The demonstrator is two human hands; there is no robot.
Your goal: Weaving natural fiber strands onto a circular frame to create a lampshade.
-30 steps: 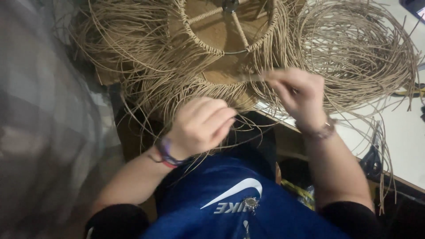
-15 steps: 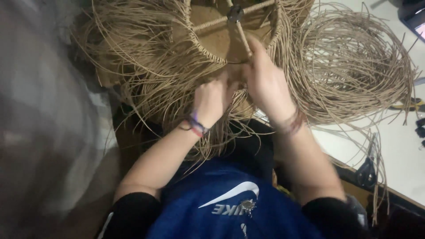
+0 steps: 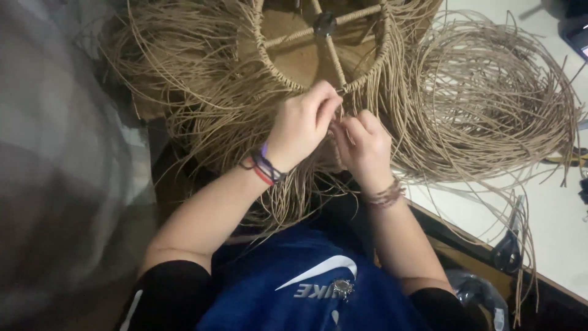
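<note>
Where the white table (image 3: 551,227) meets the person's lap, a large round woven frame (image 3: 324,61) is seen, its rim curving across the top of the view and its spokes meeting at a dark hub. From that rim long tan strands (image 3: 208,116) are fanned outward and downward toward the person, their long axes running roughly radially. A loose coil of the same strands (image 3: 490,104) is laid on the table to the right, just beside the frame. At the lower edge of the rim both hands are brought together — the left hand (image 3: 300,125) is pinched on strands at the weave, and the right hand (image 3: 364,147) is closed around a few strands just below it.
</note>
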